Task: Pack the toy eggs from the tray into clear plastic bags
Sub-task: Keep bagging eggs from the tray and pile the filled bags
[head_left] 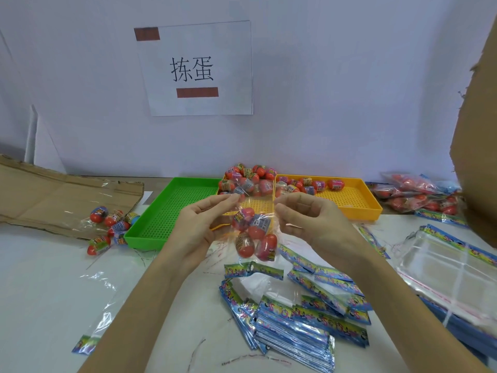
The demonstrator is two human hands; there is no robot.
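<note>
A clear plastic bag (254,235) with several red toy eggs inside hangs in the air between my hands. My left hand (200,224) pinches the bag's top left edge. My right hand (312,219) pinches its top right edge. Behind the bag, a yellow tray (360,203) holds a heap of red toy eggs (250,179) at its left end and a few more along its back. To the left of it stands a green tray (166,211) with nothing in it.
Filled egg bags (110,227) lie on cardboard at the left, more filled bags (419,195) at the far right. A pile of printed bag headers (298,319) lies in front of me, clear bags (443,265) at the right. A cardboard box (478,130) rises at the right edge.
</note>
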